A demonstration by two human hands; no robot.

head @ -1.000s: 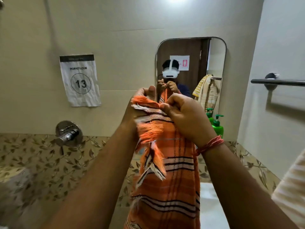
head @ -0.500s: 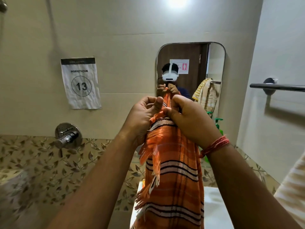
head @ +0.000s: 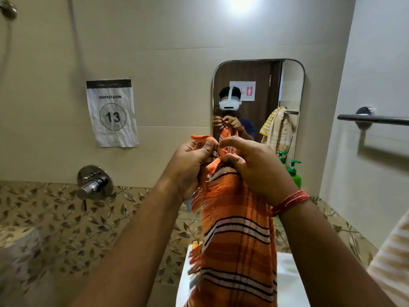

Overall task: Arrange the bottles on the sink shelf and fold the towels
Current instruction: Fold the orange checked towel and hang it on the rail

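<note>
An orange towel (head: 236, 235) with black and white stripes and a fringed edge hangs down in front of me over the white sink (head: 287, 282). My left hand (head: 190, 165) grips its upper corner on the left. My right hand (head: 254, 165) pinches the top edge just beside it, a red thread band on the wrist. A green pump bottle (head: 294, 173) stands behind my right hand below the mirror (head: 259, 96), mostly hidden. A yellow-striped towel (head: 396, 262) shows at the right edge.
A chrome towel bar (head: 374, 118) is fixed on the right wall. A chrome tap valve (head: 94, 182) sticks out of the left wall above leaf-patterned tiles. A paper sign with 13 (head: 112, 113) hangs left of the mirror.
Both hands have regripped the towel's top edge and sit slightly lower in view. The towel's fringe has gathered between them. The view has tilted up, showing more of the sink.
</note>
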